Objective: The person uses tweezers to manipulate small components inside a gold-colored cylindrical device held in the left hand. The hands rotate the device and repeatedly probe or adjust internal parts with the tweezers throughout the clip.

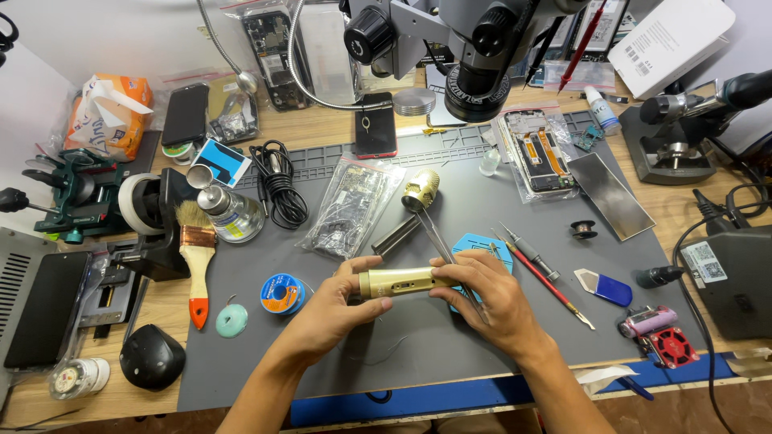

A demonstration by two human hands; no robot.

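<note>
In the lower middle of the frame we see both hands holding a gold metal tube (398, 282), which looks like the body of a small microphone. Its long axis lies almost level, from left to right across the picture. The left hand (338, 309) closes around the left end, with the thumb on top and the fingers underneath. The right hand (490, 293) closes over the right end, so the tube sits between the two grips and both hands are equally near to it. All of this is above the grey work mat (450, 354). Just above the tube, near the centre, the gold mesh head (420, 190) lies apart on the mat, and a pair of tweezers (438, 237) is beside it.
</note>
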